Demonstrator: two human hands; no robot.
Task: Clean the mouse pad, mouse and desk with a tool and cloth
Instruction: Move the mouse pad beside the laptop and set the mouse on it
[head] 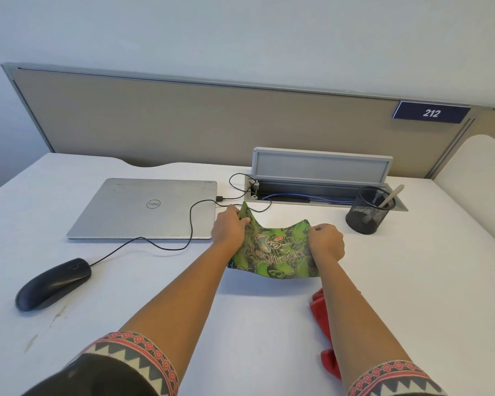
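Observation:
A green patterned mouse pad (277,257) hangs bent above the white desk (240,318), lifted at its far edge. My left hand (229,228) grips its far left corner and my right hand (326,241) pinches its far right corner. A black wired mouse (53,282) lies at the desk's left, its cable running to the laptop. A red cloth (323,312) lies on the desk under my right forearm, partly hidden. A pale-handled tool (390,197) stands in the mesh cup.
A shut silver laptop (146,208) lies at the back left. An open cable tray (320,195) is set in the desk behind the pad, with a black mesh cup (367,211) at its right. A beige partition (212,121) closes the back. Faint stains (56,314) mark the front left.

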